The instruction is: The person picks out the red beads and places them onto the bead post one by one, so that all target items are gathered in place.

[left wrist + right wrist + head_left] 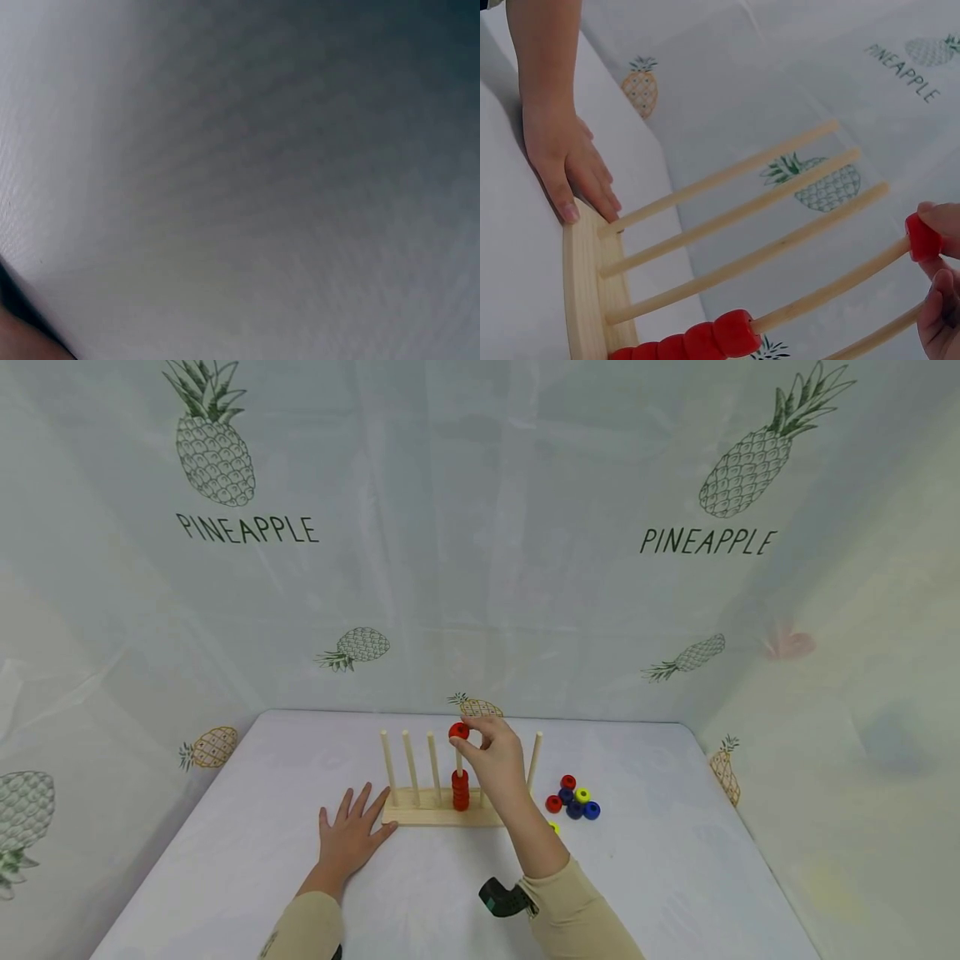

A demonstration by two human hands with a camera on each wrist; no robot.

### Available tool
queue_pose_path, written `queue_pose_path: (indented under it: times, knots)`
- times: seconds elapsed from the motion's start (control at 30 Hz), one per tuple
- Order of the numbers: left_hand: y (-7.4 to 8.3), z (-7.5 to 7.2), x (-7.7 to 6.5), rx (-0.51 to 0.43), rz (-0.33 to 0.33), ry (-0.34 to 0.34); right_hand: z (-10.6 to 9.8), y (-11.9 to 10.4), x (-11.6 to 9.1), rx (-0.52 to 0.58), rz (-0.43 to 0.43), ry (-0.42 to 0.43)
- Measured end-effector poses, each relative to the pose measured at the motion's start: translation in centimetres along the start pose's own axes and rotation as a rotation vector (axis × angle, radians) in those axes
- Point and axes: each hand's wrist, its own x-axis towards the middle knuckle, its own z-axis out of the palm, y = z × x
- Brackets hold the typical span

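Observation:
My right hand [491, 760] pinches a red bead [458, 731] between thumb and fingertips at the top of one wooden peg [832, 292]. In the right wrist view the bead meets the peg's tip; how far it is threaded I cannot tell. Lower on that peg sits a stack of several red beads [461, 791]. The pegs rise from a pale wooden base [438, 817]. My left hand [348, 839] lies with fingers spread on the table, its thumb and fingers touching the base's left end. The left wrist view shows mostly a blurred grey surface.
Right of the base lies a loose group of red, dark blue and yellow beads [574, 811]. A yellow bead [554, 828] is partly hidden by my right forearm. Behind the white table [675, 877] hangs a pineapple-print sheet [480, 568].

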Motion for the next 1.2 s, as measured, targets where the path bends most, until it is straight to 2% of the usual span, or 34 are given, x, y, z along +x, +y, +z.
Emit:
queue_pose_path:
  times: [0.2,0.57,1.0,1.2]
  knots:
    - [0.1,0.0,0.0,-0.004,0.0,-0.008,-0.1,-0.1,0.1,-0.026,0.023,-0.015]
    - [0.0,0.2,0.1,-0.006,-0.002,0.005,0.2,-0.1,0.4,0.001,0.073,0.044]
    - [0.6,-0.8,-0.3,-0.018,-0.006,-0.014,0.3,-0.7,0.5,0.019,0.146,0.046]
    - [1.2,-1.5,-0.3,-0.016,-0.021,-0.024,0.3,-0.7,0.5,0.002,0.136,0.037]
